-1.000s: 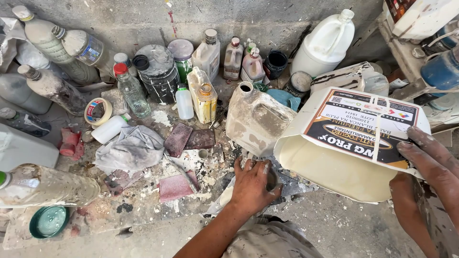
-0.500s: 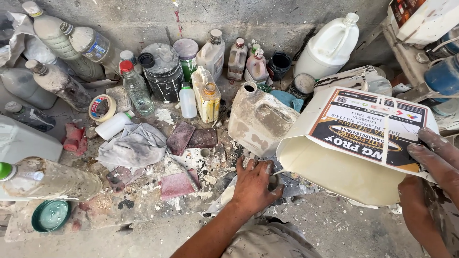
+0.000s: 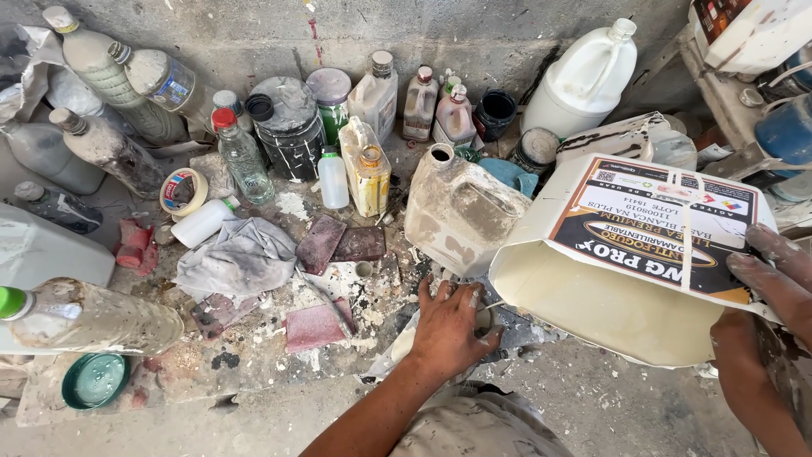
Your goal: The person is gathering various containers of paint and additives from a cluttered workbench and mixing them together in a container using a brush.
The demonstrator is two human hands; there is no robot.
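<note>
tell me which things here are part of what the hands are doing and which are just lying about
In hand:
- right hand tilting the big white bucket
- left hand on a small container below it

Lying about:
- dusty jug
- tape roll
- grey rag
- green lid
- bottles by the wall

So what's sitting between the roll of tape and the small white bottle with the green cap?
In the head view, between the roll of tape and the small white bottle stands a clear bottle with a red cap.

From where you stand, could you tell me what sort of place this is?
Probably a painter's work corner on a building site: a tilted paint bucket in the right hand, dusty bottles against a bare concrete wall, and masking tape.
</note>
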